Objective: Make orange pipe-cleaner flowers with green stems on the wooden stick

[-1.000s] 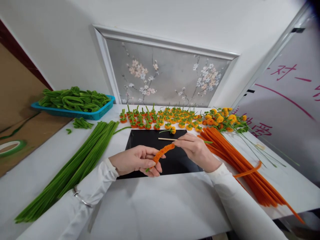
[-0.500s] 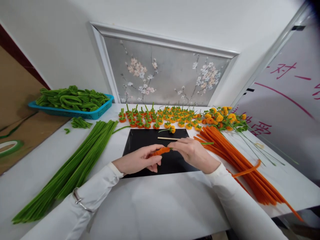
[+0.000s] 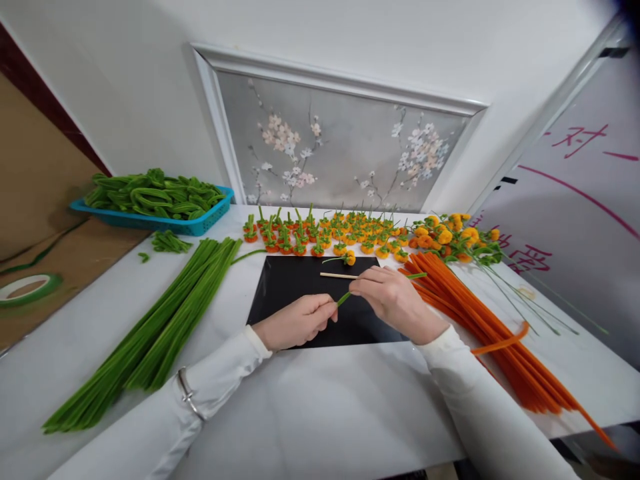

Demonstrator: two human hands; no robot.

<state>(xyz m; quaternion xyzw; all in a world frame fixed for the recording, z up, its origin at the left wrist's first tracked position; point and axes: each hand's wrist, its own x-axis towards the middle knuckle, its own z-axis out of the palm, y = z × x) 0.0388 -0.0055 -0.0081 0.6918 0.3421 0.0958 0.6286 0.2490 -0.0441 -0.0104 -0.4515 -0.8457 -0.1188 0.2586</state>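
Note:
Over the black mat (image 3: 270,280), both my hands grip a green pipe cleaner (image 3: 343,299). My left hand (image 3: 303,320) is closed round its near end, fingers curled in. The orange piece seen a moment earlier is hidden now, perhaps inside that fist. Thumb and fingers of my right hand (image 3: 393,300) pinch the pipe cleaner farther along, and its free end shows beyond the knuckles. A thin wooden stick (image 3: 337,275) lies on the mat just behind my right fingers. Behind it rests one small yellow flower (image 3: 350,258) with a green stem.
Green pipe cleaners (image 3: 165,320) lie left, orange pipe cleaners (image 3: 480,327) right. Small orange and yellow flower heads (image 3: 320,237) stand in rows at the back, beside a flower bunch (image 3: 453,233). A blue basket (image 3: 200,223) holds green loops. Green tape (image 3: 30,290) lies far left.
My left hand has turned and closed, so the orange piece it held no longer shows. More green pipe cleaner shows between my hands, slanting. The view has shifted slightly.

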